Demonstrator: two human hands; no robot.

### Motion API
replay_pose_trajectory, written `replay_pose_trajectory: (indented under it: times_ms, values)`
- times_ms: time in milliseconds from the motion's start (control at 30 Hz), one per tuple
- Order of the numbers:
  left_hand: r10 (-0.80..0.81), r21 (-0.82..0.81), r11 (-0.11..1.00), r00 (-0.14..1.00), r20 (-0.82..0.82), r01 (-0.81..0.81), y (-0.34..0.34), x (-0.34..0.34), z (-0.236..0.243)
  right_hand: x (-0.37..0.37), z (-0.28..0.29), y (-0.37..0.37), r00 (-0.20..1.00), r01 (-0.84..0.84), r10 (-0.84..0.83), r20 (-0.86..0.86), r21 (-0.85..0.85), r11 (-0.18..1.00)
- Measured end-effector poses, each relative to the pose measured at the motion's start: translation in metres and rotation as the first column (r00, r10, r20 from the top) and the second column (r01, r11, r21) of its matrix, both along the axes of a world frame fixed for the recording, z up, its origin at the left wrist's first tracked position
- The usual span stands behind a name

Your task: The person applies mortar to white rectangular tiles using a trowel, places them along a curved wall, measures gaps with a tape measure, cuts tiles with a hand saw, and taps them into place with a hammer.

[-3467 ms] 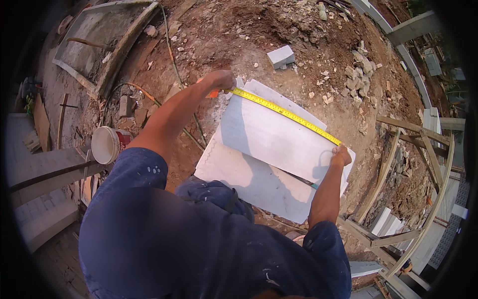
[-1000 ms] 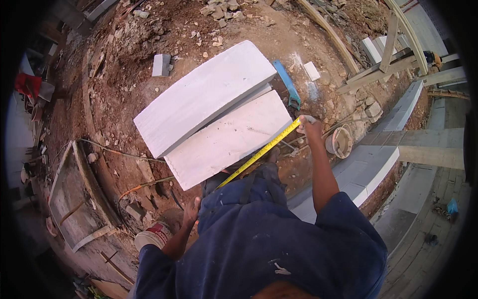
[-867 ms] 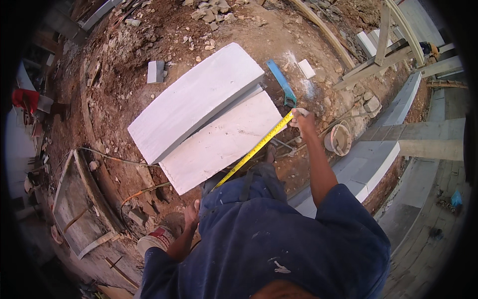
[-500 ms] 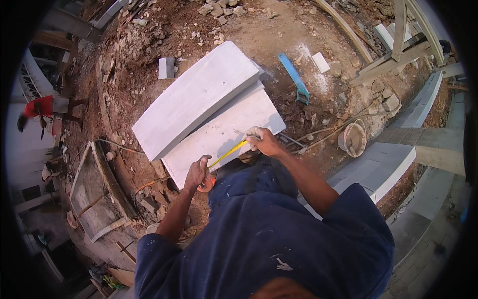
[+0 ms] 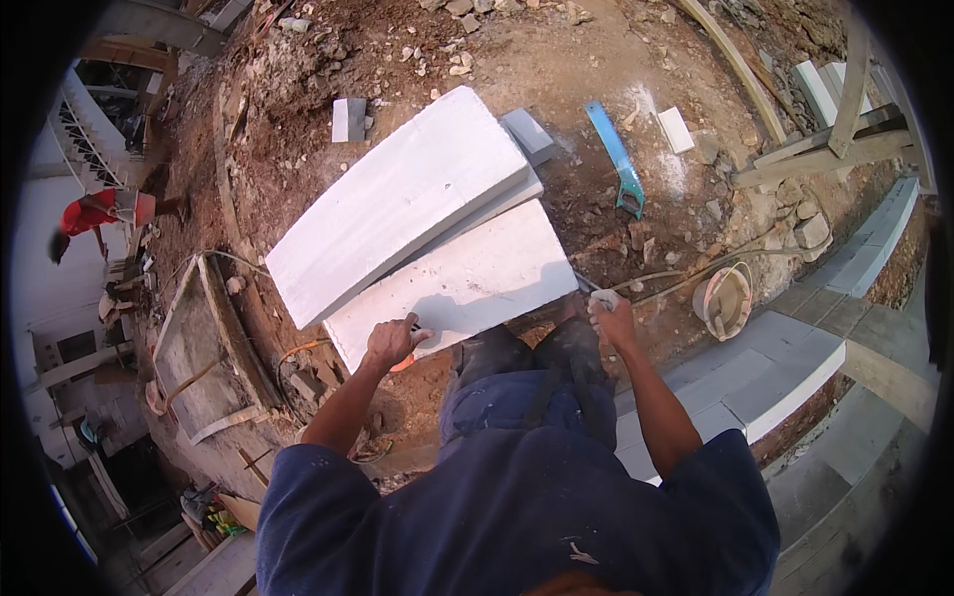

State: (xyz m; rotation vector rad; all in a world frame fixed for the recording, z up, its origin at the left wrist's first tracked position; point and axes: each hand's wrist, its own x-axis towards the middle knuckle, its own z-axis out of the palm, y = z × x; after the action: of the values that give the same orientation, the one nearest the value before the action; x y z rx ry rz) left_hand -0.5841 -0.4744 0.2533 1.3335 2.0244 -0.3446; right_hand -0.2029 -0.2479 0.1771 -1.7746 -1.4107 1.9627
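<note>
Two large white blocks lie in front of me: the upper block (image 5: 397, 194) rests slantwise over the lower block (image 5: 487, 263). At the lower block's near left edge is my left hand (image 5: 395, 343), its fingers curled. Under it shows part of an orange tape measure (image 5: 402, 364), mostly hidden by the hand. A small dark tip shows by the thumb, too small to name. Beyond the block's near right corner, my right hand (image 5: 610, 318) is closed on the end of a thin grey metal bar (image 5: 586, 282). Most of the bar is hidden.
A blue handsaw (image 5: 616, 159) lies on the dirt beside a small white offcut (image 5: 676, 130). Grey-white block pieces (image 5: 349, 120) lie behind. A bucket (image 5: 722, 301) stands at right near a row of blocks (image 5: 740, 377). A person in red (image 5: 89, 214) bends over at far left.
The yellow tape stretched between my hands is gone from sight. My right hand has moved right, off the lower block to the metal bar. My left hand stays near the block's left edge.
</note>
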Motion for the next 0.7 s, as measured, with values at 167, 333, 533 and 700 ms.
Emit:
replay_pose_trajectory:
  times_ms: [167, 333, 533, 700]
  values:
    - [0.017, 0.136, 0.991, 0.995, -0.098, -0.003, -0.060, -0.051, -0.023, 0.057, -0.075, 0.046, 0.980, 0.070, -0.064, 0.188, -0.025, 0.997]
    - [0.094, 0.168, 0.983, 0.989, -0.112, -0.074, -0.098, -0.069, -0.027, -0.035, -0.077, 0.108, 0.998, 0.016, -0.016, 0.057, -0.008, 1.000]
    - [0.097, 0.208, 0.975, 0.992, -0.086, -0.077, -0.145, -0.100, -0.043, -0.176, -0.037, 0.175, 0.986, -0.048, 0.058, -0.156, 0.071, 0.996]
    - [0.497, 0.559, 0.790, 0.799, -0.340, -0.253, -0.132, -0.093, -0.023, -0.234, 0.000, 0.192, 0.979, 0.025, 0.006, -0.204, 0.150, 0.988]
